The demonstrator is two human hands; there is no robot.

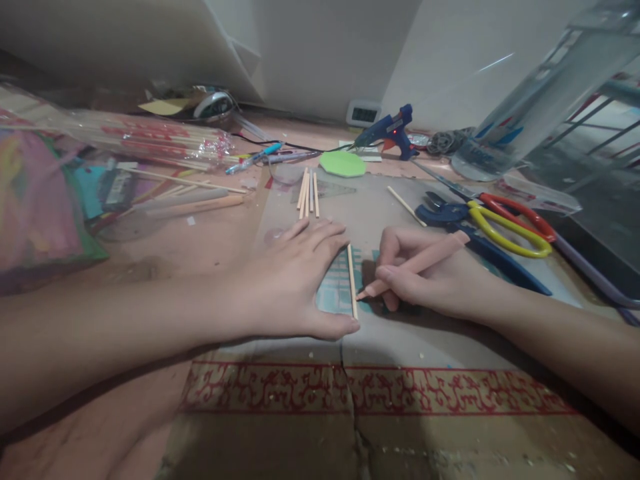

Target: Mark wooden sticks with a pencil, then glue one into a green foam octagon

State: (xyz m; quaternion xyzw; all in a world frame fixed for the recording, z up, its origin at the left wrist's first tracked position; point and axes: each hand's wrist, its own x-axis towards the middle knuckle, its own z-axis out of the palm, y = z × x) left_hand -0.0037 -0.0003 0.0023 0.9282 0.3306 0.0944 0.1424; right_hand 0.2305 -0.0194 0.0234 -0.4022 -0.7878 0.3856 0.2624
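Observation:
My left hand (305, 273) is spread low over the cardboard sheet (280, 343), holding a thin wooden stick (352, 277) by its two ends, index finger at the far end and thumb at the near end. A peach-coloured marker (425, 260) is gripped in my right hand (430, 270). Its tip meets the stick's right side, closer to the thumb end. Beneath both hands lies a teal patterned patch (333, 290), partly covered. Just beyond my left fingers rests a small group of cut sticks (307, 193).
Scissors (515, 227) and blue-handled pliers (480, 243) lie right, near a loose stick (406, 205). A blue glue gun (387, 133), a green paper octagon (343, 164) and a small digital display (363, 113) are behind. A large clear bottle (535, 100) stands right; bagged sticks (150, 137) lie left.

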